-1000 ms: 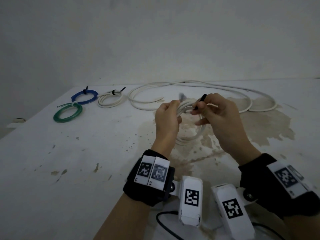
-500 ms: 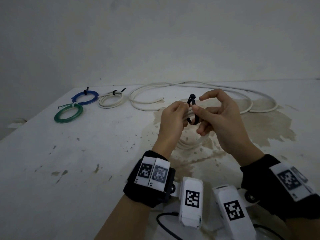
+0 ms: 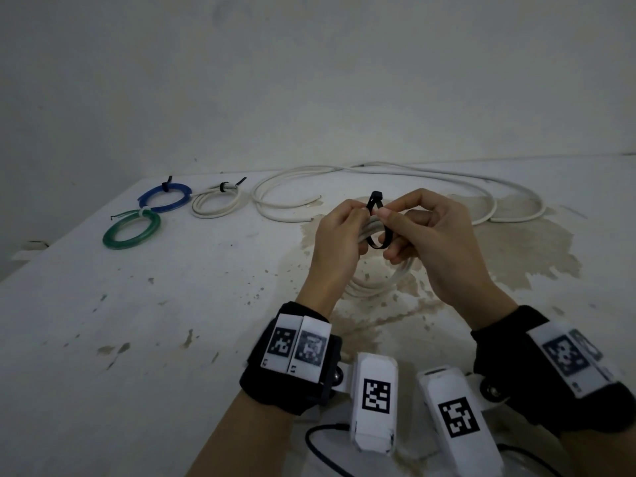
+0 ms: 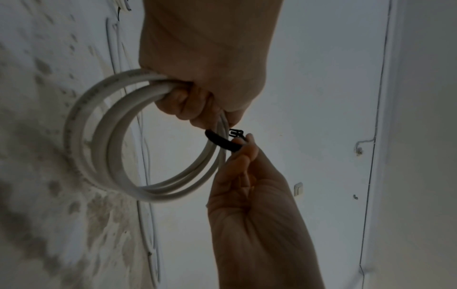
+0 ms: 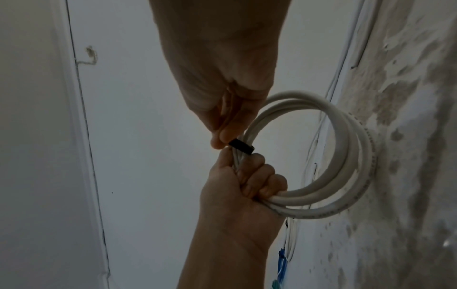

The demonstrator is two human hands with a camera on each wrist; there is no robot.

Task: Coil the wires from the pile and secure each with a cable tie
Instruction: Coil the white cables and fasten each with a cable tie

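Note:
My left hand (image 3: 339, 235) grips the top of a coiled white wire (image 3: 378, 285), which hangs above the table (image 3: 172, 339). The coil (image 4: 103, 136) shows as a few round turns in the left wrist view and again in the right wrist view, coil (image 5: 346, 156). A black cable tie (image 3: 373, 215) is looped round the bundled turns beside my left fingers. My right hand (image 3: 420, 232) pinches the cable tie (image 5: 241, 147) between thumb and fingertip. The tie's head (image 4: 236, 133) sticks out next to that pinch.
A long loose white cable (image 3: 395, 187) sprawls across the back of the table. At the back left lie a blue coil (image 3: 164, 201), a small white coil (image 3: 215, 204) and a green coil (image 3: 131, 230), each tied. A brown stain (image 3: 499, 256) spreads under my hands.
The black tie, held straight in my right fingers a second ago, now loops round the coil. My right hand has shifted its pinch onto the loop near the head.

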